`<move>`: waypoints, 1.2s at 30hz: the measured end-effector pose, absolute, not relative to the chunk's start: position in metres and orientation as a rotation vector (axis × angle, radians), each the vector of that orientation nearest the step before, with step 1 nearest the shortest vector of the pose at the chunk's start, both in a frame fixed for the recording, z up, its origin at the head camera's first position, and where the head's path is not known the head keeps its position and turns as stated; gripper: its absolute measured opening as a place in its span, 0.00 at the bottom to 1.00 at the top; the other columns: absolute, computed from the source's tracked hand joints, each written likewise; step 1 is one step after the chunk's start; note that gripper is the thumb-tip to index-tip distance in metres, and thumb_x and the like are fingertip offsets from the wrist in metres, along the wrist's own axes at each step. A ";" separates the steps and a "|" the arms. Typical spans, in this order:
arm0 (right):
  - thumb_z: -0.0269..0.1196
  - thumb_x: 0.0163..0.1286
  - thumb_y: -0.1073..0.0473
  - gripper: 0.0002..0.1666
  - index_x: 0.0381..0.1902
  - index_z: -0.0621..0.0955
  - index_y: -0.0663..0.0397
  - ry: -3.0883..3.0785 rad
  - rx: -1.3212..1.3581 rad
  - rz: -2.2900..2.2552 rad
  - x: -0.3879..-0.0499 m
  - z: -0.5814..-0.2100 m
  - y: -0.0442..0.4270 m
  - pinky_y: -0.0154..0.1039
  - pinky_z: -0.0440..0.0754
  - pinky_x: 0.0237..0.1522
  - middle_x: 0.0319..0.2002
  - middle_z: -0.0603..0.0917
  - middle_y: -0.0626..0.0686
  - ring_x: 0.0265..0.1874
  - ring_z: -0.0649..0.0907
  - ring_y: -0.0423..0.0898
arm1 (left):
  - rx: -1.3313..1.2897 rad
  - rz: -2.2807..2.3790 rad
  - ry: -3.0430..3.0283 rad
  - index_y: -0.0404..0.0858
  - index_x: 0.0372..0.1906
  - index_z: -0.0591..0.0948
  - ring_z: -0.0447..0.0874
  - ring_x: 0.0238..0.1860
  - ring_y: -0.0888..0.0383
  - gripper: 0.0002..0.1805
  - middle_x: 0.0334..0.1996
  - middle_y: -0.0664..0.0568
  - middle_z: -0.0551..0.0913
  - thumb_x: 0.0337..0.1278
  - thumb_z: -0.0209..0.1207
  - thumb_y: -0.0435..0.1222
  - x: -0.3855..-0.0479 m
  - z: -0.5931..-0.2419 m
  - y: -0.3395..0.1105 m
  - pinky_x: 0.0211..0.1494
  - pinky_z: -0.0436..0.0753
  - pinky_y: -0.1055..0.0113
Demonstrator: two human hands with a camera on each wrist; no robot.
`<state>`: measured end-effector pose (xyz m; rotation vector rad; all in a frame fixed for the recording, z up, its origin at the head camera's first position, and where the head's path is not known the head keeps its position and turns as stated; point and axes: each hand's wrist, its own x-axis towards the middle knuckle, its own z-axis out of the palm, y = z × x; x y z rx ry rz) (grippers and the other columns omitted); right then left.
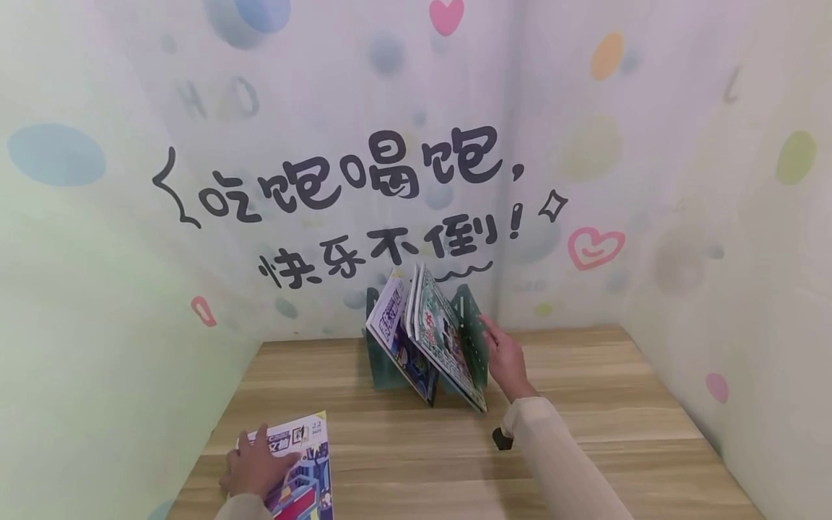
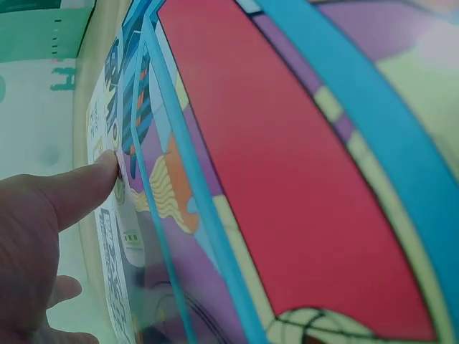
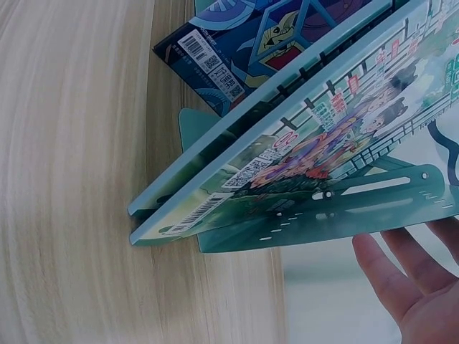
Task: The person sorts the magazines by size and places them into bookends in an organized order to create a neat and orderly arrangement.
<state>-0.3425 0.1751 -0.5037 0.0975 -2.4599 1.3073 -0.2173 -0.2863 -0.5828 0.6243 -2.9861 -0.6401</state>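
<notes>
A colourful magazine with purple, blue and red artwork lies at the front left of the table. My left hand rests on its upper left part, fingers spread. In the left wrist view the thumb touches the cover. Several magazines lean tilted in a green perforated bookend, among them a purple-and-white one on the left and a green illustrated one on the right. At the bookend's right side panel is my right hand, its extended fingers touching the panel's outer edge.
The wood-grain table stands against a pale wall printed with dark lettering, hearts and coloured dots. Side walls close in on the left and right. A small black object shows beside the right wrist.
</notes>
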 end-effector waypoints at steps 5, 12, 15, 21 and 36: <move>0.50 0.78 0.57 0.23 0.69 0.72 0.43 -2.471 0.092 1.317 -0.341 -0.502 0.174 0.56 0.76 0.57 0.66 0.72 0.56 0.60 0.76 0.57 | 0.677 -0.644 -2.936 0.35 0.71 0.59 0.56 0.56 0.21 0.61 0.64 0.25 0.51 0.31 0.73 0.60 -0.216 -0.586 -0.291 0.50 0.63 0.22; 0.50 0.78 0.58 0.23 0.68 0.73 0.43 -2.478 0.086 1.316 -0.340 -0.501 0.174 0.57 0.73 0.60 0.66 0.73 0.56 0.62 0.75 0.58 | 0.715 -0.684 -2.930 0.35 0.69 0.60 0.56 0.52 0.22 0.61 0.62 0.25 0.50 0.30 0.73 0.61 -0.217 -0.587 -0.295 0.51 0.63 0.23; 0.51 0.78 0.58 0.23 0.68 0.73 0.43 -2.471 0.095 1.311 -0.340 -0.502 0.174 0.56 0.75 0.59 0.66 0.73 0.56 0.59 0.77 0.58 | 0.725 -0.703 -2.921 0.34 0.68 0.60 0.55 0.51 0.22 0.60 0.60 0.25 0.51 0.29 0.74 0.59 -0.217 -0.585 -0.296 0.51 0.62 0.24; 0.51 0.78 0.58 0.23 0.68 0.73 0.44 -2.445 0.123 1.294 -0.341 -0.505 0.175 0.46 0.75 0.38 0.65 0.74 0.56 0.36 0.79 0.54 | 0.741 -0.701 -2.910 0.32 0.67 0.62 0.57 0.50 0.24 0.55 0.59 0.24 0.52 0.33 0.74 0.51 -0.216 -0.576 -0.293 0.51 0.64 0.28; 0.51 0.77 0.59 0.23 0.67 0.73 0.45 -2.432 0.132 1.308 -0.341 -0.504 0.175 0.49 0.79 0.47 0.65 0.74 0.56 0.54 0.80 0.54 | 0.712 -0.639 -2.942 0.31 0.67 0.64 0.63 0.44 0.28 0.51 0.46 0.22 0.66 0.32 0.74 0.43 -0.217 -0.570 -0.296 0.50 0.65 0.37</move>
